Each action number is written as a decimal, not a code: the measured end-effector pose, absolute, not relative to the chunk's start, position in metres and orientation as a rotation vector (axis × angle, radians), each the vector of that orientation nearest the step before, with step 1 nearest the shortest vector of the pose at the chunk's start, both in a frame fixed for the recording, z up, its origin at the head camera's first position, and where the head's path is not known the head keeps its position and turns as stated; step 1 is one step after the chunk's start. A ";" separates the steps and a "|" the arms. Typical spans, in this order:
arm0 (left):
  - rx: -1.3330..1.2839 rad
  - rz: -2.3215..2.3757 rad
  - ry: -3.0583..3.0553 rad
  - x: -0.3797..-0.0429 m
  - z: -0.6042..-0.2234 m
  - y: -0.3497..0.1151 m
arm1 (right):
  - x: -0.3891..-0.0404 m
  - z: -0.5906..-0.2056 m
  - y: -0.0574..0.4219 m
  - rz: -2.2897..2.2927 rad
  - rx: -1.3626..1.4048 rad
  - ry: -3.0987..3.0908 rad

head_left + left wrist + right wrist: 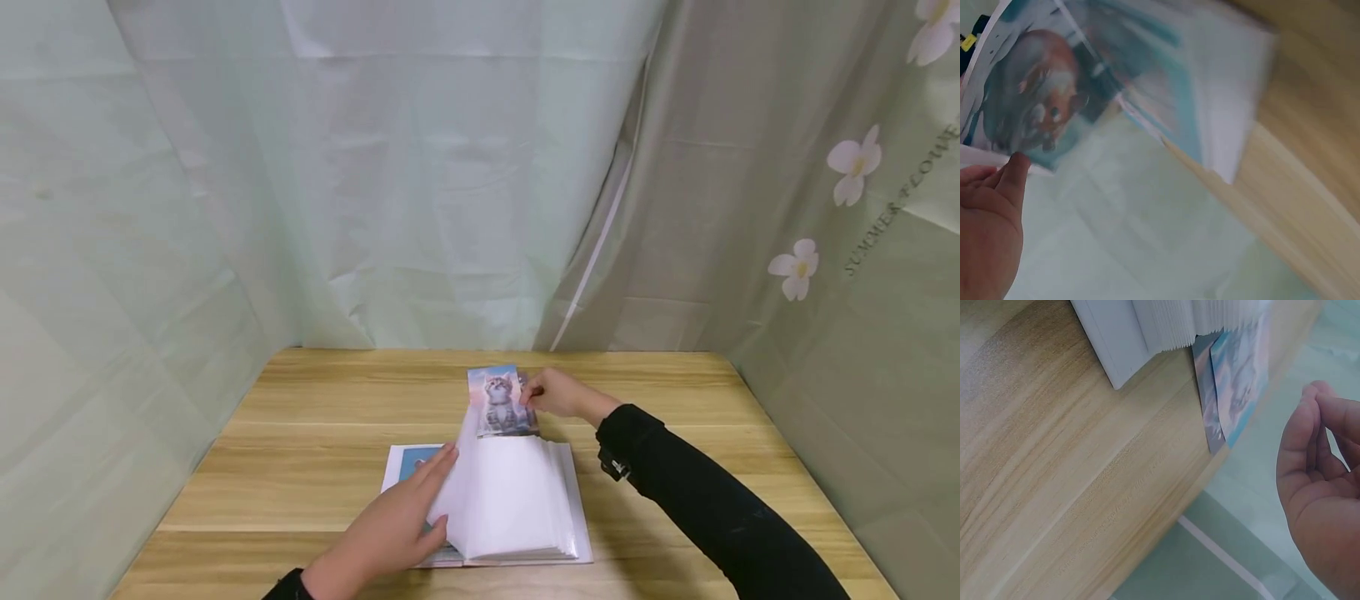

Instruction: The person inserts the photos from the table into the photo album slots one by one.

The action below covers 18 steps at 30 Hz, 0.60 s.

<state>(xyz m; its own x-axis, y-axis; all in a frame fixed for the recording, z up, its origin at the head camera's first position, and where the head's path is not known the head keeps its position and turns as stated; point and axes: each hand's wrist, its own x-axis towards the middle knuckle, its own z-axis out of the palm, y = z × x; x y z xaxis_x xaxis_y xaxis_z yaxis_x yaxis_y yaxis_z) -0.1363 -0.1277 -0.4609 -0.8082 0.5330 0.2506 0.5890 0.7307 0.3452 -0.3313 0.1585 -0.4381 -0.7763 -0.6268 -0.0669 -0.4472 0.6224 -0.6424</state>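
Note:
A photo album (583, 508) lies spread on the table, with a stack of white pages on its right side. My left hand (397, 525) presses its straight fingers against a raised page (459, 483). That page's sleeve shows a brown animal picture (1054, 94) in the left wrist view. A kitten photo card (498, 400) sticks out beyond the pages' far edge, overlapping a greyish card (1211, 412). My right hand (558, 394) is over the cards' right edge in the head view. Its thumb and forefinger tips (1313, 394) meet, with nothing visible between them in the right wrist view.
The wooden table (300, 467) extends around the album to both sides. Pale green curtains (450, 208) hang behind it and along the left and right. A white cover corner (1110, 356) juts past the page stack.

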 end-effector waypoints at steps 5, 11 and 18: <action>-0.798 -0.539 -2.786 -0.128 -0.462 -0.141 | -0.333 -0.440 0.159 -0.882 -0.881 2.582; -0.757 -0.412 -2.800 -0.123 -0.467 -0.157 | -0.334 -0.442 0.161 -0.876 -0.918 2.611; -0.773 -0.371 -2.905 -0.123 -0.481 -0.170 | -0.336 -0.447 0.162 -0.873 -0.908 2.618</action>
